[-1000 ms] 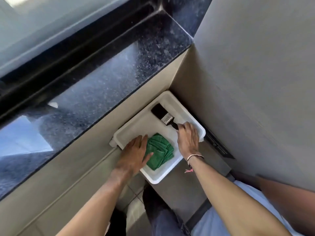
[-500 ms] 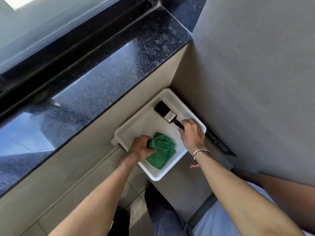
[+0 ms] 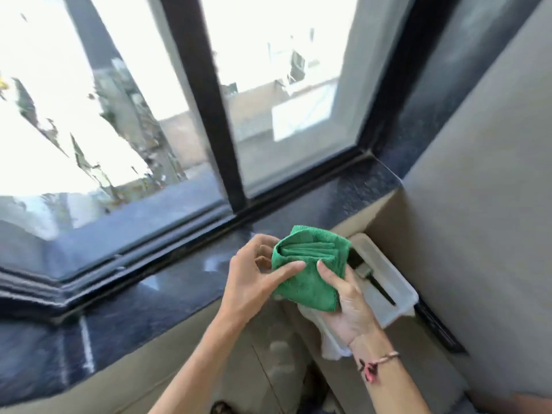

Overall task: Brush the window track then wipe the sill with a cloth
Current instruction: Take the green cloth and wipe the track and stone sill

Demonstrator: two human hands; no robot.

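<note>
Just above the near edge of the dark stone sill (image 3: 167, 297), you have the green cloth (image 3: 310, 273) held up in the air between both hands, clear of the surface. Your left hand (image 3: 254, 279) pinches its left side, thumb across the front and fingers curled behind; your right hand (image 3: 343, 297) cups the lower right corner from beneath with the thumb pressed on the face. Both are closed on the fabric.

The cloth looks like folded microfibre: light, soft and limp, so it should sag or fall open wherever you let go. The stacked folds show at the top edge. Grip across those layers, not a single ply, or flatten the pad under your palm so it stays a firm block against the stone.

The brush (image 3: 373, 279) lies in the white tray (image 3: 400, 282) just right of and below your hands, handle pointing near-right. It looks stiff and light; take it by the handle. The window track (image 3: 179, 246) runs along the far side of the sill, well apart from the cloth. Whether it has been brushed cannot be judged here.
</note>
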